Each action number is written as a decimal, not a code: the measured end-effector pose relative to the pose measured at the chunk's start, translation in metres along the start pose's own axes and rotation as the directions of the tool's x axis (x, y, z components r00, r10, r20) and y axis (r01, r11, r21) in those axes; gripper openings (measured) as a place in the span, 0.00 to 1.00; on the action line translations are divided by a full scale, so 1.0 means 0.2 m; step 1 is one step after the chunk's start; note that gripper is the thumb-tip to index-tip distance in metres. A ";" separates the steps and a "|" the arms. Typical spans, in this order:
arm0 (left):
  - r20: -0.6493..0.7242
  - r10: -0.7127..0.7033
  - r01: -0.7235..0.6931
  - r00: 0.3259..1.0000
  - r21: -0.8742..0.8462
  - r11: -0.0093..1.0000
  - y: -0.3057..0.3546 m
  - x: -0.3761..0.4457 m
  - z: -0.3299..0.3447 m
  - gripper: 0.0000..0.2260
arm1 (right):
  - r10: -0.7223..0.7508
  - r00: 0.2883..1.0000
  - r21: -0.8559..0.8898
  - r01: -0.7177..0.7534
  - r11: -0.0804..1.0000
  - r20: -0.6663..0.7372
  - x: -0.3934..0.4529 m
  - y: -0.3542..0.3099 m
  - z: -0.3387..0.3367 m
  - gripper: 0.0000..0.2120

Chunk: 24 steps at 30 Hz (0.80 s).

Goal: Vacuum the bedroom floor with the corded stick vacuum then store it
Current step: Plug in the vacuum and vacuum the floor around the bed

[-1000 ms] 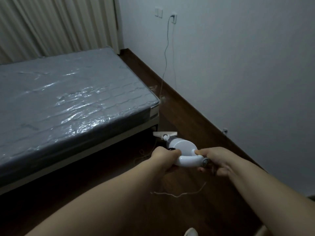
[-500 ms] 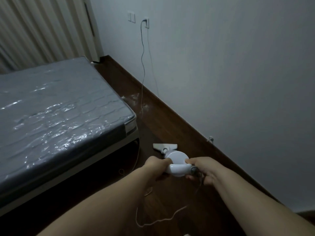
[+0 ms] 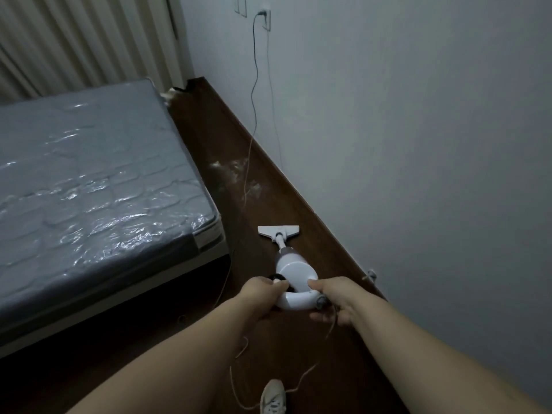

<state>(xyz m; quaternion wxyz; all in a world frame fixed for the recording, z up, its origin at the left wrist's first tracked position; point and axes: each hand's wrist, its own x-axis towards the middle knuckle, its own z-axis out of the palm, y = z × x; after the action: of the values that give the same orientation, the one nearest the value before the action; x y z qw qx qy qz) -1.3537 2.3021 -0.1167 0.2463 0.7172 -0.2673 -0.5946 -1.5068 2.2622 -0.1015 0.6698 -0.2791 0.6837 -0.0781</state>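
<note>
Both hands were clamped on the white stick vacuum (image 3: pixel 294 271), side by side with only the curved handle showing between them. The left hand (image 3: pixel 261 297) curled round the left end of the handle loop, thumb on top. The right hand (image 3: pixel 336 298) gripped the right end, its fingers wrapped under the handle near a small grey knob where the cord (image 3: pixel 248 186) left the machine.

Just ahead of the hands sat the rounded motor body, and past it a short tube ran forward to the flat floor head (image 3: pixel 278 230), which lay on the dark wooden floor (image 3: pixel 227 138) well in front of the knuckles. Below the hands, the cord looped loosely over the boards, close to a white shoe (image 3: pixel 272 397) at the bottom edge of the view.

Farther ahead the cord trailed over a pale dusty patch (image 3: pixel 236 171) on the floor, then climbed the wall (image 3: pixel 418 130) to a socket (image 3: pixel 264 16) high up and far forward. The wall ran along to the right of the right hand. To the left of the left hand stood a bed with a plastic-wrapped grey mattress (image 3: pixel 89 189), and beyond it hung pale curtains (image 3: pixel 83 40).
</note>
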 end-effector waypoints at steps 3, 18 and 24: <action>0.046 -0.015 0.017 0.999 -0.029 0.999 0.12 0.16 0.03 0.15 | 0.030 0.999 -0.031 -0.031 0.999 -0.022 0.12 -0.14 -0.08 0.14; -0.062 -0.125 0.114 0.990 -0.162 0.980 0.87 0.70 0.44 0.16 | 0.018 1.000 -0.262 -0.015 0.965 0.011 0.69 -0.93 -0.64 0.09; -0.127 -0.133 0.104 0.983 -0.213 0.971 1.15 0.88 0.63 0.16 | -0.011 0.998 -0.324 0.028 0.946 0.056 0.86 -1.24 -0.88 0.12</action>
<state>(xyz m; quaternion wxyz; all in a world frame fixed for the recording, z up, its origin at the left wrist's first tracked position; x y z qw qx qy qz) -1.4714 2.0098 -0.1102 0.3012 0.7427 -0.1430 -0.5807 -1.5972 1.9257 -0.1159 0.6320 -0.3943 0.6662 0.0365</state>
